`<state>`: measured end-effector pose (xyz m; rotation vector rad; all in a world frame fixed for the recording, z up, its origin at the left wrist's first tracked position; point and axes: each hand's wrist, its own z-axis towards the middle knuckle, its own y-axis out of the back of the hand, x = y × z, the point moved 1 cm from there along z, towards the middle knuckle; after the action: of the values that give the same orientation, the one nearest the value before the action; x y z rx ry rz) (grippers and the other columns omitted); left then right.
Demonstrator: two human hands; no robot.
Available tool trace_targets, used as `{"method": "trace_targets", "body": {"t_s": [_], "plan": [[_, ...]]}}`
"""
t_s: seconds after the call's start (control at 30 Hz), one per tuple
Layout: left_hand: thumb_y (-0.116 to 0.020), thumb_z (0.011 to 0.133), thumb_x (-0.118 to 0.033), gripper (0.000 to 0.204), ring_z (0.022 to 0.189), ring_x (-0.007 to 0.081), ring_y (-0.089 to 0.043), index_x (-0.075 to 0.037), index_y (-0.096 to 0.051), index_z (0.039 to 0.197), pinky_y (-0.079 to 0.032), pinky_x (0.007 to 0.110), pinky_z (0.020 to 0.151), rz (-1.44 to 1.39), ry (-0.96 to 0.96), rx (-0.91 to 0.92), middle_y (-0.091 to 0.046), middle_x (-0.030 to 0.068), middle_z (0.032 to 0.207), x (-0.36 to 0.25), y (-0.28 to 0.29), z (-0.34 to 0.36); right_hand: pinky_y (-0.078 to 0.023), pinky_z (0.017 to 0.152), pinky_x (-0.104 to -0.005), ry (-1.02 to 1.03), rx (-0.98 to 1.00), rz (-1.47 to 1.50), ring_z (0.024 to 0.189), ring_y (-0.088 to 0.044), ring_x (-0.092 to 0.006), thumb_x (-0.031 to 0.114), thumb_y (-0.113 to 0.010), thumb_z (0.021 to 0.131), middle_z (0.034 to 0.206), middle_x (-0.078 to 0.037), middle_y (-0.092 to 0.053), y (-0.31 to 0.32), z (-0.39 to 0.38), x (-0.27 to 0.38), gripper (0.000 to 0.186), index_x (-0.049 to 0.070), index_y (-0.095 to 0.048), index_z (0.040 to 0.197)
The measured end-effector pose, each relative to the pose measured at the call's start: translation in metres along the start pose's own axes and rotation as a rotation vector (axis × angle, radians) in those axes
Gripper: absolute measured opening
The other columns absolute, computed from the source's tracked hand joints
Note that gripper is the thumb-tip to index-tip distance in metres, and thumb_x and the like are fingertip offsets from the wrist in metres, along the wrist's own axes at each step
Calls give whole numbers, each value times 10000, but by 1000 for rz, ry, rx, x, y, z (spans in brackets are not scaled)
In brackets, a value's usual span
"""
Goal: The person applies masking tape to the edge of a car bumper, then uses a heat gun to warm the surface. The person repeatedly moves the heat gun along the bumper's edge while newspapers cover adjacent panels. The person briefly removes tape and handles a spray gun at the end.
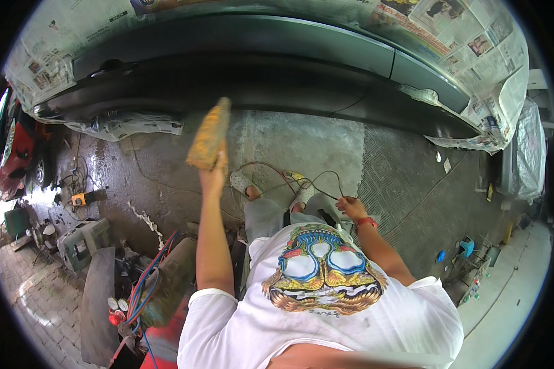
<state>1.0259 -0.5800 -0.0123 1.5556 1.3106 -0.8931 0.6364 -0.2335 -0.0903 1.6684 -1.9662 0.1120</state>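
Note:
My left hand (213, 178) is closed round the lower end of a worn, wedge-shaped yellow-and-grey tool (208, 138). Motion blurs it, so I cannot tell its exact kind. The tool stands upright in view, its narrow far end overlapping the lower edge of a dark car side panel (258, 83); whether they touch is unclear. On the right, my right hand (351, 209) pinches a thin dark cord (326, 172) beside my thigh. The cord loops across in front of my shoes toward the left. Newspaper masking (461, 37) covers the car above the panel.
A red vehicle (18, 150) is at the far left. Cables and a yellow box (79, 200) lie on the wet floor. Near my left side are a grey case (83, 243), a tank with gauges (166, 283) and hoses. A plastic-covered object (529, 154) stands at the right.

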Motion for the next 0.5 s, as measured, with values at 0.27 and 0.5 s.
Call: {"method": "trace_targets", "body": {"t_s": [0.27,0.5], "plan": [[-778,957,-362,626,1192,236,-583,-29,-519,1420,-513,407,978,-151,71,-396,-582,101,1341,20,173,102,-547,841,-326,120,75,-287,1023,-717,-179,427,-662,1006,1120,-105,-771,-82,5,72,510,-2,-681,1281],[-701,1018,-302,321,755,186,-570,-106,-572,1236,-524,356,614,-443,72,-455,-576,41,989,44,261,182,-539,855,-327,322,106,-429,967,-698,-165,399,-665,1009,1074,-106,-771,-124,-19,106,473,-11,-704,1244]]}}
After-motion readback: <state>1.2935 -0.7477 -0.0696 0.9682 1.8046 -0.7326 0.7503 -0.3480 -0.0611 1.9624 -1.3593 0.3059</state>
